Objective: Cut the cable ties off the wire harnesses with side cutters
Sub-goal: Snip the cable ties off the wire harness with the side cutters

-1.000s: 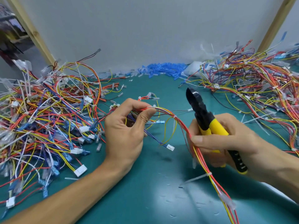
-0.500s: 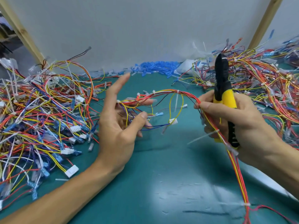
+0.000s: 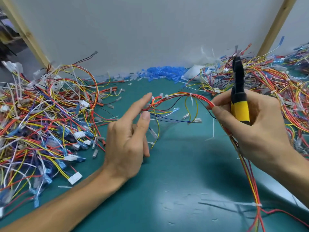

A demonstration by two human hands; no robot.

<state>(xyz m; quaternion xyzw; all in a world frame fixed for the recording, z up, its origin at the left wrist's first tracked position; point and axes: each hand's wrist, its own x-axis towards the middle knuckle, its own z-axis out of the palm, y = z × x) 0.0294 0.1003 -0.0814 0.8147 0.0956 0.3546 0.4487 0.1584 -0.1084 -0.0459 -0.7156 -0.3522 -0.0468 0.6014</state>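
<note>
A wire harness (image 3: 179, 94) of red, yellow and orange wires arches over the green mat between my hands. White cable ties (image 3: 190, 94) bind it, and another tie (image 3: 257, 204) sits lower on its trailing end. My right hand (image 3: 264, 134) grips the side cutters (image 3: 240, 108), yellow and black handles in the fist, black jaws pointing up and closed. The thumb and fingers of that hand also pinch the harness bundle. My left hand (image 3: 127, 139) is spread open beside the harness's loose end, with the index finger straight and the thumb near the thin wires.
A big tangle of harnesses (image 3: 41, 123) with white connectors fills the left of the green mat (image 3: 167, 190). Another pile (image 3: 275, 84) lies at the right behind my right hand. Blue sleeve pieces (image 3: 163, 72) line the grey back wall. Wooden posts stand at both sides.
My left hand let go of the harness and opened its fingers. My right hand lifted the cutters and the harness up and to the right, jaws now upright.
</note>
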